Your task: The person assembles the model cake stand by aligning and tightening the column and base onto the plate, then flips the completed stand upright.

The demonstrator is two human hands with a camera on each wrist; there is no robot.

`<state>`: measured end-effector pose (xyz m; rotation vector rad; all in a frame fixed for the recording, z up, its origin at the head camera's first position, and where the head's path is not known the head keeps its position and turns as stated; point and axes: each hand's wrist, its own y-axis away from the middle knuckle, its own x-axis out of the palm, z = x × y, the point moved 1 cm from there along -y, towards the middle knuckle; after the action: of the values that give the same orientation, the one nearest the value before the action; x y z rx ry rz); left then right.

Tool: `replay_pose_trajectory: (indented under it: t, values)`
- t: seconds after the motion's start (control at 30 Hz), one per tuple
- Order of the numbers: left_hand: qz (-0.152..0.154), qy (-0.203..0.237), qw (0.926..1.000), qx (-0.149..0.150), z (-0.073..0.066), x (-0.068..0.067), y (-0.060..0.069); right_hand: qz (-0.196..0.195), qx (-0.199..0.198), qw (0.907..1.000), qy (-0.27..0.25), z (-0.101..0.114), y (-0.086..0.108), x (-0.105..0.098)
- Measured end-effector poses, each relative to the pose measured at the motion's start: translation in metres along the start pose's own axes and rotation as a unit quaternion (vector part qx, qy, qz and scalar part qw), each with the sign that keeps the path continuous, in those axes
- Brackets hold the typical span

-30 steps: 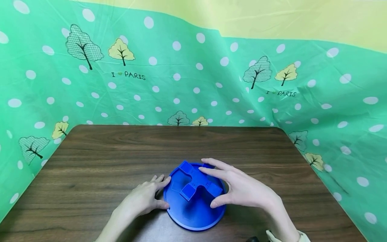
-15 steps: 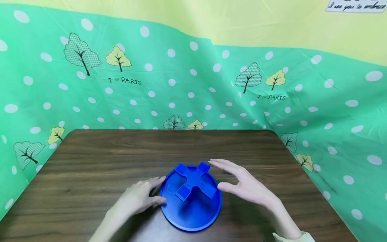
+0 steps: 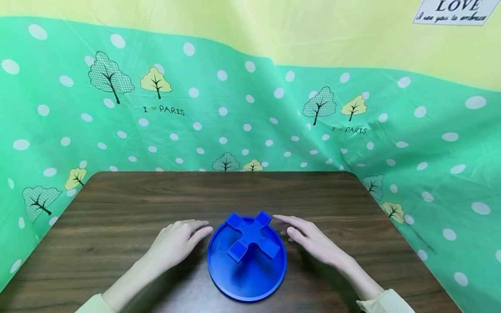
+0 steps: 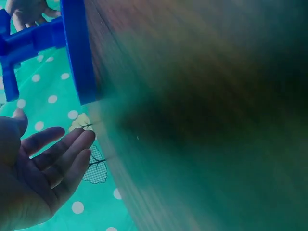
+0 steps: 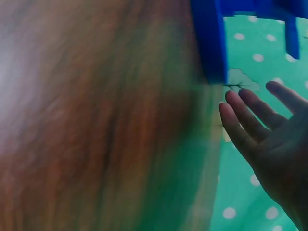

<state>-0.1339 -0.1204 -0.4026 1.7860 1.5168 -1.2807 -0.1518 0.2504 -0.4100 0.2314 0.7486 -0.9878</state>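
Observation:
A round blue plastic base with a raised rim lies on the table. Above its disc stands a blue cross-shaped top with four-way arms bent down at the ends; the left wrist view shows a blue post joining the two. My left hand is just left of the disc, fingers relaxed and holding nothing. On the other side my right hand hovers close to the disc's right edge, its fingers loosely extended. In the right wrist view, the fingers are apart from the blue disc.
The dark wood-grain table reaches back to a green and yellow cloth printed with dots and trees. This cloth hangs behind the table and along both sides.
Both hands have come away from the blue piece, the right one withdrawing from the cross-shaped top and the left from the rim. The head view has tilted slightly upward.

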Motion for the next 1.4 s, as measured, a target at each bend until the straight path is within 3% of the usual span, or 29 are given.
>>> replay_pose_trajectory:
  t: [0.27,0.43,0.6,0.77,0.87,1.1,1.4]
  values:
    - [0.036,-0.044,0.9980,-0.029,0.002,0.002,-0.010,0.013,0.054,0.9981,0.027,-0.005,-0.005,0.011]
    - [0.077,-0.049,0.9943,-0.054,0.001,0.004,-0.012,0.012,0.087,0.9911,0.100,-0.006,-0.009,0.017]
    - [0.121,-0.044,0.9889,-0.075,-0.001,0.009,-0.016,0.028,0.071,0.9882,0.133,-0.005,-0.015,0.020]
    - [0.148,-0.048,0.9860,-0.061,-0.002,0.018,-0.016,0.027,0.071,0.9852,0.154,-0.004,-0.016,0.023]
    - [0.149,-0.053,0.9865,-0.044,-0.001,0.023,-0.014,0.019,0.079,0.9843,0.157,-0.003,-0.017,0.025]
    - [0.113,-0.058,0.9918,-0.012,-0.002,0.026,-0.015,0.001,0.103,0.9784,0.179,0.002,-0.017,0.031]
    - [0.101,-0.037,0.9941,-0.014,-0.005,0.026,-0.023,-0.032,0.090,0.9745,0.203,0.005,-0.018,0.029]
